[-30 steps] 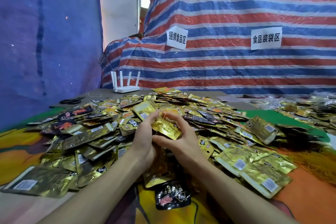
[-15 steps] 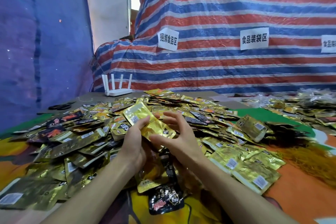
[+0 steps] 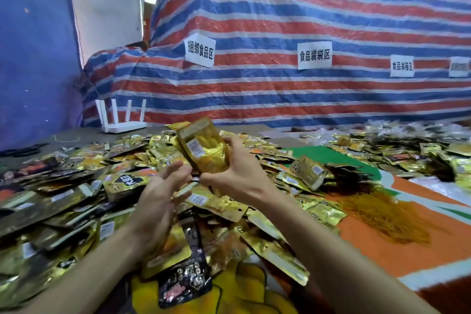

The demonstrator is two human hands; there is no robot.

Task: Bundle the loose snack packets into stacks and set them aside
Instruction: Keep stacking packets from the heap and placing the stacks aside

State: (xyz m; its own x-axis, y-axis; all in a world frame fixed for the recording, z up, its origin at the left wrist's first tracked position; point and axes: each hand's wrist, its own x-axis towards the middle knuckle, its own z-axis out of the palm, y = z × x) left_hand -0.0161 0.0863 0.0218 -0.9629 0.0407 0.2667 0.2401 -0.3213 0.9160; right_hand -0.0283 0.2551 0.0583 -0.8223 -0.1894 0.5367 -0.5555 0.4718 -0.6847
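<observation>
Right hand (image 3: 237, 173) grips the held packets (image 3: 204, 145) by the lower end, fingers and thumb curled round. They stand near upright, lifted clear of the heap, likely so the edges can be squared. One or several, cannot tell. Left hand (image 3: 160, 191) is just beside them on the left, fingers spread wide, holding nothing, probably ready to steady the side. Loose packets (image 3: 76, 186) are heaped across the bench (image 3: 407, 237) under both arms, unbundled. Orange strands (image 3: 382, 211) lie right of the heap, within reach, probably ties. Task looks early.
</observation>
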